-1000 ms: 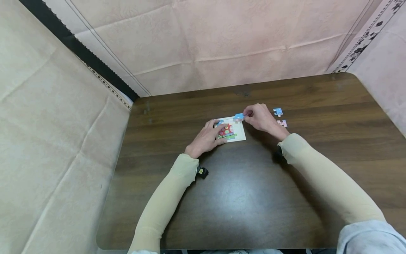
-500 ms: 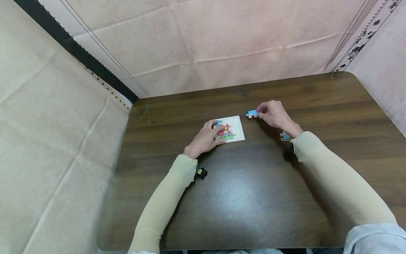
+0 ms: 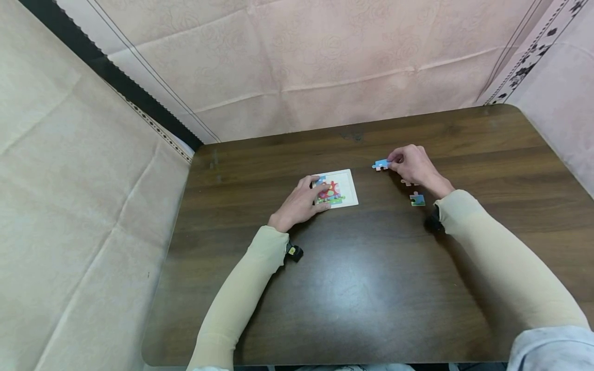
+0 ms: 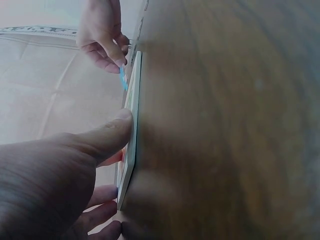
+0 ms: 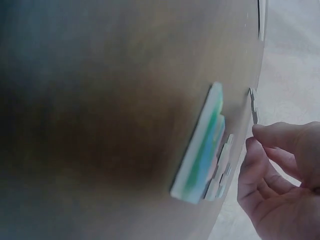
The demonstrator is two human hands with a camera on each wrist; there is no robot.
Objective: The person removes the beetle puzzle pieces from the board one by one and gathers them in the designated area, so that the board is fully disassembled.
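A white-framed puzzle board (image 3: 351,188) lies on the table with a partly filled picture, red in its middle. Across its left side my left hand (image 3: 300,202) grips it, thumb on the near edge and fingers on the far edge; the hand covers part of the picture. To the right of the board, my right hand (image 3: 412,164) pinches a blue jigsaw piece (image 3: 381,164) between thumb and fingertips, apart from the board. The left wrist view shows this blue piece (image 4: 123,78) beyond the board's edge (image 4: 131,150).
A blue and green jigsaw piece (image 3: 417,199) lies on the brown wooden table (image 3: 352,288) below my right wrist. Another, pinkish piece (image 3: 407,183) is partly hidden by that hand. Pale cloth (image 3: 325,67) hangs behind the table's far edge.
My right hand has moved right, away from the board's top right corner, with the blue piece in its fingers. The blue and green loose piece has come into view. My left hand stays put.
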